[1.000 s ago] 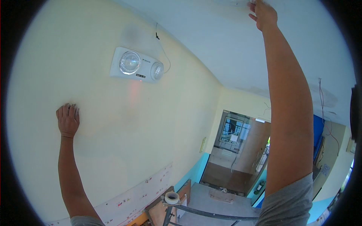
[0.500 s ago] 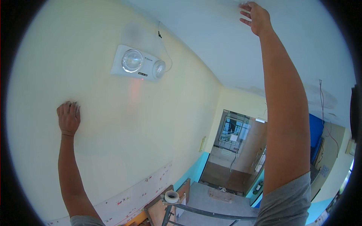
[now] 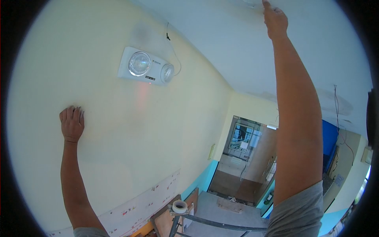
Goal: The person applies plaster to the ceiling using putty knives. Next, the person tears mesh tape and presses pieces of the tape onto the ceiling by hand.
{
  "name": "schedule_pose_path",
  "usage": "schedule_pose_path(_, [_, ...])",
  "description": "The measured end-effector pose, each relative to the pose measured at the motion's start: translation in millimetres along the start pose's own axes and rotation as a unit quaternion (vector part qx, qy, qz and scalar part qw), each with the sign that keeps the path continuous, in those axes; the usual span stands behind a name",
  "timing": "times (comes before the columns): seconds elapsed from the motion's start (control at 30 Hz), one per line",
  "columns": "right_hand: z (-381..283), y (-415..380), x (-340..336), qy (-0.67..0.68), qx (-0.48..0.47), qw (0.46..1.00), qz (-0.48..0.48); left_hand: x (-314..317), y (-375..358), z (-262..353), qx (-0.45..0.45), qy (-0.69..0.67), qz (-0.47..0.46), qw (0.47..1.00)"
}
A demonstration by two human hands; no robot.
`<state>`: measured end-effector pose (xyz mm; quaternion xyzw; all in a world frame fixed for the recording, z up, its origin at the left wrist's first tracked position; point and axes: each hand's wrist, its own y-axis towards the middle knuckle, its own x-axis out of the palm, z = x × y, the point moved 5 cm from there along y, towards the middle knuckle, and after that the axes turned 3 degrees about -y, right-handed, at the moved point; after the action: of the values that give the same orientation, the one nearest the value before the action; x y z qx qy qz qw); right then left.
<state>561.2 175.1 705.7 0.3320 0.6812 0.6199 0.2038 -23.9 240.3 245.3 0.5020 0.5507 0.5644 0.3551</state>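
Note:
My left hand (image 3: 72,124) rests against the cream wall (image 3: 98,150), left of and below a twin-lamp emergency light (image 3: 146,66). Its fingers are slightly bent, tips on the wall, with nothing visibly held. Raised to the white ceiling (image 3: 229,35), my right hand (image 3: 276,20) has one digit pointing up to the frame's top edge and the other fingers curled in. Whatever may be inside the curled fingers is hidden. Just left of it, a small pale, shiny patch (image 3: 248,4) shows on the ceiling.
Below stands a dark metal frame (image 3: 221,224) with a tape roll (image 3: 179,206) on its corner. Thin wires (image 3: 336,104) hang from the ceiling at right. A glass door (image 3: 241,158) is at the far end. Boards (image 3: 162,221) lean by the wall's foot.
My right hand has shifted slightly right and up, away from the pale ceiling patch, and its spread fingers have curled in. My left hand stays in place on the wall.

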Motion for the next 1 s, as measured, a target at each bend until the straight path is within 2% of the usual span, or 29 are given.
schedule_pose_path(0.1, [-61, -48, -25, -0.099, -0.062, 0.990, 0.076, 1, -1, -1, 0.004, -0.004, 0.004, 1.000])
schedule_pose_path(0.13, [-55, -30, -26, -0.226, -0.169, 0.951, 0.127, 3, -2, -1, 0.004, -0.007, 0.003, 1.000])
schedule_pose_path(0.17, [-37, 1, -23, -0.347, -0.272, 0.881, 0.174, 4, -2, -2, 0.002, -0.006, 0.002, 1.000])
schedule_pose_path(0.23, [-42, 0, -24, -0.377, -0.309, 0.847, 0.213, 5, -2, -2, -0.002, -0.006, 0.000, 1.000])
schedule_pose_path(0.3, [-43, -3, -34, -0.204, -0.185, 0.941, 0.199, 7, -4, -4, -0.001, -0.003, -0.004, 1.000])
schedule_pose_path(0.4, [-57, -27, -38, -0.213, -0.149, 0.952, 0.158, 4, -3, -4, 0.003, 0.000, 0.002, 1.000])
schedule_pose_path(0.5, [-53, -9, -36, -0.279, -0.223, 0.912, 0.202, 5, -4, -4, 0.004, 0.000, -0.001, 1.000])
schedule_pose_path(0.6, [-56, -21, -40, -0.151, -0.097, 0.973, 0.147, 6, -4, -4, -0.003, 0.000, -0.012, 1.000])
schedule_pose_path(0.7, [-47, 5, -38, -0.260, -0.253, 0.907, 0.215, 7, -4, -4, -0.010, 0.004, -0.025, 1.000])
schedule_pose_path(0.8, [-66, -26, -44, -0.196, -0.100, 0.964, 0.149, 3, -1, -2, 0.000, 0.011, -0.013, 1.000])
schedule_pose_path(0.87, [-56, -22, -45, -0.179, -0.105, 0.962, 0.177, 3, -4, 0, 0.011, 0.016, -0.004, 1.000])
schedule_pose_path(1.0, [-11, -1, -76, -0.319, -0.066, 0.931, 0.168, 2, -6, 0, 0.030, 0.042, 0.023, 0.998])
